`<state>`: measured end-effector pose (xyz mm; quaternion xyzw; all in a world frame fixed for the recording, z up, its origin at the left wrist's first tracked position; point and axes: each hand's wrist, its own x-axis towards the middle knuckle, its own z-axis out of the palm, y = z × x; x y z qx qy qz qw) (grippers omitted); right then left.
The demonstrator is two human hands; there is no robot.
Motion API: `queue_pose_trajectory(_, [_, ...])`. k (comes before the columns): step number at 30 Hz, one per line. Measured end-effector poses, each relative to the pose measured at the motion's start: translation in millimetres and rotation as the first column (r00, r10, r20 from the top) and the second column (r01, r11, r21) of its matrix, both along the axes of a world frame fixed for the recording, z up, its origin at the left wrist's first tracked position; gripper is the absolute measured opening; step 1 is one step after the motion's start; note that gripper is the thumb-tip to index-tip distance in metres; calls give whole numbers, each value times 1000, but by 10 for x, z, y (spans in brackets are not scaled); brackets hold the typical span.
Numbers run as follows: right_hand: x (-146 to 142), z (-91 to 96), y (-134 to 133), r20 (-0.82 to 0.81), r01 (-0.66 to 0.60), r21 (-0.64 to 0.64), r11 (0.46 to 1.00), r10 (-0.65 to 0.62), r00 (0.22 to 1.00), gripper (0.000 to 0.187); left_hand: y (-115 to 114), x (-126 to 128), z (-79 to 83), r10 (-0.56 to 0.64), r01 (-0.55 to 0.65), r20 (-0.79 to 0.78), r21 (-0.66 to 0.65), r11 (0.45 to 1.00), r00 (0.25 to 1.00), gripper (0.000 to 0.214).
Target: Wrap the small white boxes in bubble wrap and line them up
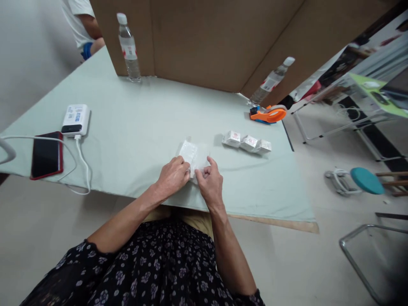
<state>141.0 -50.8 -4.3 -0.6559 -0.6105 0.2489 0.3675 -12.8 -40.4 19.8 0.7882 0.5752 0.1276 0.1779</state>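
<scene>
A small white packet (188,150) lies on the cloth-covered table in front of me, with a translucent plastic wrapper (201,155) spreading from its right side. My left hand (174,176) is closed over the packet's near end, fingers curled down onto it. With thumb and bent fingers, my right hand (211,182) pinches the near right part of the wrapper; its index finger sticks up. Both hands nearly meet, hiding the lower edge of the packet. To their right, three small white boxes (249,143) sit in a row in clear plastic.
An orange tape dispenser (270,114) lies near the right edge. Two water bottles (129,53) stand against a cardboard screen (197,42). On the left are a white power bank (75,119), its cable and a phone (47,155). Another person's arm (91,27) shows behind the screen.
</scene>
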Motion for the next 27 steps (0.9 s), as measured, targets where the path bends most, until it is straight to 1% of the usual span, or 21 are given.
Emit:
queue_pose_trajectory(2, [-72,42,7,-3,-52,9,999,52,999,62,15,17,9,-2,2,-8,-23,1000,1000,19])
queue_pose_trajectory(5, [-138,53,42,-42,-131,-16,991,131,991,59,39,19,2,-19,18,-9,-39,999,1000,20])
queue_pose_trajectory(7, [-145,42,70,-45,-182,-34,983,180,983,57,50,4,-17,-29,29,16,-39,999,999,19])
queue_pose_trajectory(10, [-106,45,105,3,-269,-50,962,269,963,56,50,-36,-64,-37,40,92,-38,998,995,18])
queue_pose_trajectory(12, [-57,74,122,23,-352,-66,934,354,935,54,39,-62,-101,-27,32,167,-28,999,986,18])
queue_pose_trajectory(14, [-4,117,135,13,-452,-80,888,455,891,53,25,-75,-133,11,-5,269,-19,1000,963,22])
queue_pose_trajectory(16, [40,153,151,19,-535,-86,840,539,842,54,14,-69,-155,82,-66,377,-58,996,922,37])
queue_pose_trajectory(18, [70,169,176,77,-583,-92,807,590,804,58,9,-42,-164,167,-126,444,-120,985,880,50])
queue_pose_trajectory(20, [90,164,217,161,-603,-102,791,611,775,64,11,-7,-171,226,-177,462,-147,973,858,44])
queue_pose_trajectory(22, [107,150,270,205,-623,-116,773,633,747,67,16,23,-185,234,-198,460,-126,972,857,31])
queue_pose_trajectory(25, [126,137,332,174,-670,-129,731,682,711,70,25,44,-223,215,-191,460,-99,977,861,23])
queue_pose_trajectory(26, [127,136,335,151,-678,-125,724,689,708,71,28,46,-237,221,-195,459,-103,975,861,23])
queue_pose_trajectory(27, [125,135,327,127,-675,-116,728,685,717,72,30,47,-251,232,-203,456,-113,973,859,25])
